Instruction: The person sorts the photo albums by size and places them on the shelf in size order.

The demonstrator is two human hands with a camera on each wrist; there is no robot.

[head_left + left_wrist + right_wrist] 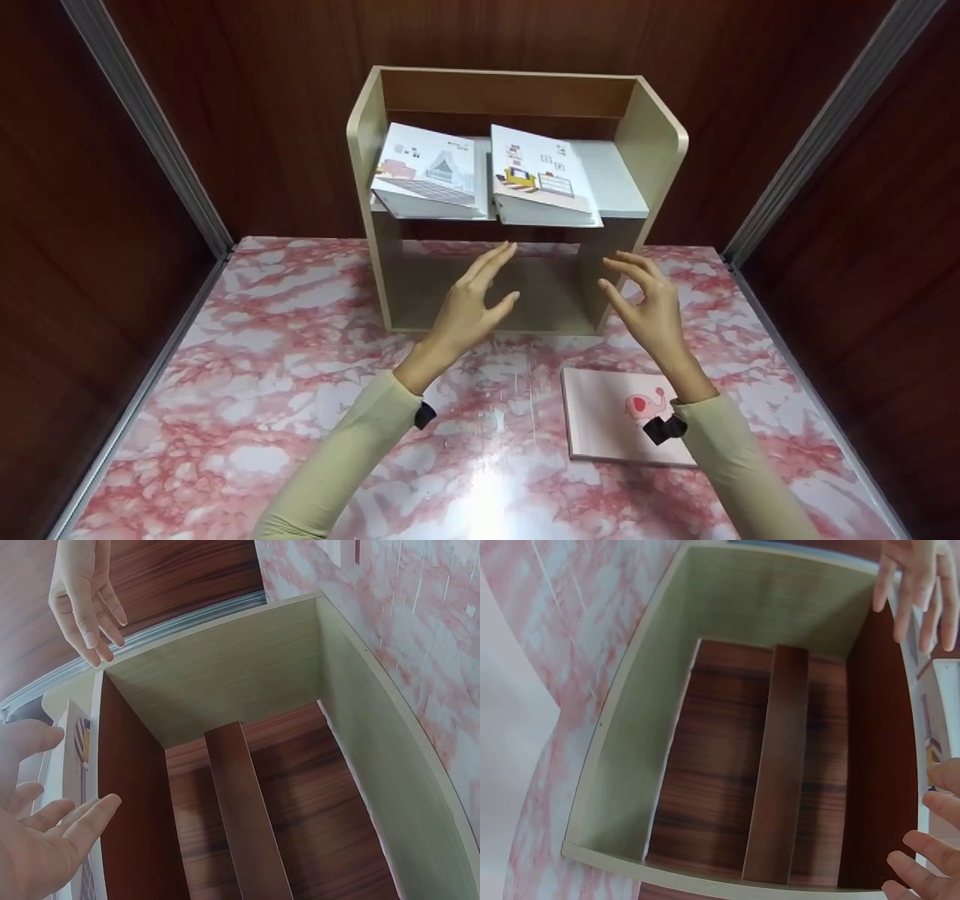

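Red-and-white marbling across the table point(285, 322). Pale beige on the bookshelf point(652, 139). White with pink and grey on the left shelved book point(429, 169); white with pink and yellow on the right shelved book point(540, 176). Pale pink, printed deeper pink, on the elephant book point(604, 424). Red-brown wood grain on the back wall point(255, 97).

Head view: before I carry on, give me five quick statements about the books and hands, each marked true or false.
1. The left book and the right book rest on the upper shelf. True.
2. The left hand grips the left book. False: it holds nothing.
3. The pink book lies on the table. True.
4. The pink book's cover is blank. False: it shows an elephant.
5. The right hand holds nothing. True.
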